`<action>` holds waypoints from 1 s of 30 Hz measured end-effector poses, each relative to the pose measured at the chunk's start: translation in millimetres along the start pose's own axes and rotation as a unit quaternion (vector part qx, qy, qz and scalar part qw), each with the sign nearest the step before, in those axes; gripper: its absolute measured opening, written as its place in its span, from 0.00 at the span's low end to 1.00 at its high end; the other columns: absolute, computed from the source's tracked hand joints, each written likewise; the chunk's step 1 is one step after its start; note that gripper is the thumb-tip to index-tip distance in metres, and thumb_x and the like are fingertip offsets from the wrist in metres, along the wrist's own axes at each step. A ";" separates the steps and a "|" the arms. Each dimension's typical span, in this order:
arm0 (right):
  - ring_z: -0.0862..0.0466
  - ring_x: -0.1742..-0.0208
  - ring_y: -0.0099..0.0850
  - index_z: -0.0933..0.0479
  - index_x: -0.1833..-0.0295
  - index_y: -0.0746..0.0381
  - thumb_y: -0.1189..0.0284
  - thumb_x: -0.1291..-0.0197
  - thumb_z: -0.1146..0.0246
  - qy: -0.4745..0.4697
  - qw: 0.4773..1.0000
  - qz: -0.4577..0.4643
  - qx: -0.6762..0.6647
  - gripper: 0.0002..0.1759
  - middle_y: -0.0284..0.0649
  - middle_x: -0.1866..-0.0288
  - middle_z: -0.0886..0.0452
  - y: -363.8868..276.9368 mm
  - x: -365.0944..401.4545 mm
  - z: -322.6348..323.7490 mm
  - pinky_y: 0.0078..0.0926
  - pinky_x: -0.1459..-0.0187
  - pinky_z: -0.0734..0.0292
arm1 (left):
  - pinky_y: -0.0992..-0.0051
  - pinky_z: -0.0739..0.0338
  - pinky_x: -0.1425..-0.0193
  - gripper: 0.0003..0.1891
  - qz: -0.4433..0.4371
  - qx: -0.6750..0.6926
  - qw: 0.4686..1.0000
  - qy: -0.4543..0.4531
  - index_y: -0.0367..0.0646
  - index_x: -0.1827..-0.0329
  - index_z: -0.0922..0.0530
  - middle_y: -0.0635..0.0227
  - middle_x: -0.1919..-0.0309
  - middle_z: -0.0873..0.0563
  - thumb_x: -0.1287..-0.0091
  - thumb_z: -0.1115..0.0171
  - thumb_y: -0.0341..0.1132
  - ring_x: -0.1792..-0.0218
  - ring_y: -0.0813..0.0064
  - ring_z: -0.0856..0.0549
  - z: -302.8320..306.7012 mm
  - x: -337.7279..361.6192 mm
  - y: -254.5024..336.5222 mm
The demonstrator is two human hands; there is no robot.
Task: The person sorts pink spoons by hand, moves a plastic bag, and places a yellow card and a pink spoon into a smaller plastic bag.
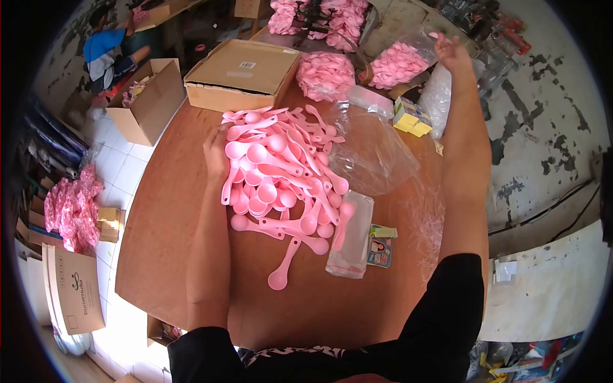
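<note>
Many pink plastic spoons lie in a loose heap on the brown table. My left hand rests at the heap's left edge; its fingertips are partly hidden by the spoons. Stretched to the far right, my right hand is beside a clear bag of pink spoons, fingers apart and slightly bent. A small pink shape shows at its fingertips, too small to make out. One spoon lies apart at the front. Right of the heap are a large clear bag and a stack of clear sleeves.
A cardboard box stands at the table's back left, beside a full bag of pink pieces. A yellow box and a printed card are to the right. Another person sits at the back left near an open carton.
</note>
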State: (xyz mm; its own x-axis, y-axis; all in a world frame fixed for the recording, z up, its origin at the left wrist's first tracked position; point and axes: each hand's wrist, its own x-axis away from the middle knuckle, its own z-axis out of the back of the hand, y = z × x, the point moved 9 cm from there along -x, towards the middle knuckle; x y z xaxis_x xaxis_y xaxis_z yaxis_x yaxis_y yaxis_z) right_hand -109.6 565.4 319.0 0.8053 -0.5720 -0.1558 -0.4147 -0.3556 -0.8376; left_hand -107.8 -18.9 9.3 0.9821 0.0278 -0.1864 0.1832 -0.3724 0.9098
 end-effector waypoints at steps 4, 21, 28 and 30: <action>0.19 0.50 0.36 0.29 0.46 0.61 0.69 0.28 0.50 -0.042 0.993 0.106 -0.023 0.11 0.41 0.47 0.20 -23.0 17.8 -18.0 0.38 0.54 0.20 | 0.75 0.28 0.48 0.17 0.001 -0.011 1.000 -0.007 0.32 0.51 0.19 0.62 0.56 0.16 0.29 0.50 0.36 0.55 0.73 0.20 0.2 0.7 5.9; 0.20 0.42 0.45 0.24 0.38 0.59 0.39 0.61 0.28 -0.111 0.662 0.112 0.733 0.48 0.53 0.45 0.19 171.0 189.6 127.6 0.38 0.41 0.28 | 0.75 0.26 0.47 0.17 -0.001 0.010 1.000 -0.021 0.30 0.49 0.20 0.60 0.54 0.16 0.30 0.51 0.33 0.54 0.72 0.19 2.6 -8.4 -9.5; 0.16 0.51 0.45 0.18 0.54 0.63 0.68 0.53 0.35 0.031 0.640 0.128 0.757 0.19 0.53 0.50 0.18 127.1 200.0 115.2 0.36 0.50 0.22 | 0.74 0.27 0.44 0.17 -0.040 0.008 0.999 -0.010 0.29 0.49 0.20 0.59 0.51 0.17 0.30 0.52 0.33 0.51 0.70 0.19 11.7 -7.7 2.2; 0.15 0.55 0.46 0.16 0.58 0.61 0.71 0.53 0.37 0.061 0.657 0.186 0.728 0.15 0.50 0.53 0.16 83.2 223.4 71.7 0.38 0.53 0.22 | 0.74 0.26 0.44 0.16 -0.051 -0.005 0.999 0.002 0.29 0.49 0.20 0.59 0.51 0.17 0.30 0.51 0.32 0.51 0.71 0.19 9.1 -0.9 13.7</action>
State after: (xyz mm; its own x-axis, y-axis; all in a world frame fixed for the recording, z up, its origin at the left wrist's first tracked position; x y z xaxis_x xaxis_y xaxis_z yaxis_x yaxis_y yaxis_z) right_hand 66.2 461.1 176.9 0.6860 -0.5065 -0.5225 0.3439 0.8584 -0.3806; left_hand -106.6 -32.4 18.6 0.9587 0.0688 -0.2760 0.2819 -0.3586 0.8899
